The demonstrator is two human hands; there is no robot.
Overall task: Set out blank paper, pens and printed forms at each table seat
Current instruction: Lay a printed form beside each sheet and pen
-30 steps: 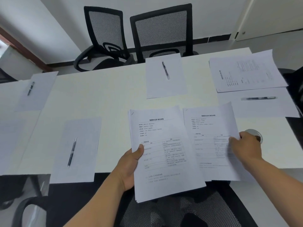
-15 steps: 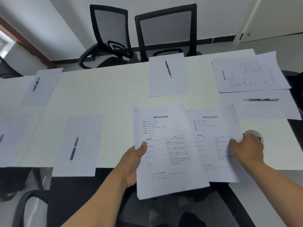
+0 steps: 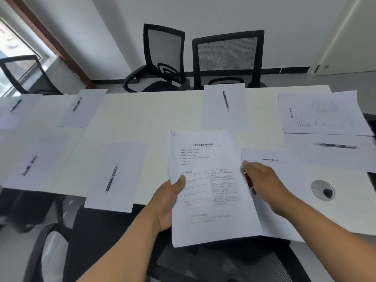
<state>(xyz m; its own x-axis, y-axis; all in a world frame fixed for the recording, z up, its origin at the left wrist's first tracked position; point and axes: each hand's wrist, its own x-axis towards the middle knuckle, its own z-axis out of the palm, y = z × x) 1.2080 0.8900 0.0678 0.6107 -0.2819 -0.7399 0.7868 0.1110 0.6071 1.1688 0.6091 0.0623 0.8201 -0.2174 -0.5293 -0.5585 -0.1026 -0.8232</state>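
Forms are being dealt out: the left hand (image 3: 166,202) grips the stack (image 3: 211,188) at its left edge, thumb on top, held just off the table's (image 3: 154,117) near edge. The right hand (image 3: 264,182), fingers fairly straight, lies at the stack's 3 o'clock over a form (image 3: 289,169) already on the table; whether it pinches a sheet I cannot tell. The sheets with pens at 9 o'clock (image 3: 116,176) and 12 o'clock (image 3: 224,106) lack forms, so the next move probably calls for peeling off one sheet cleanly.
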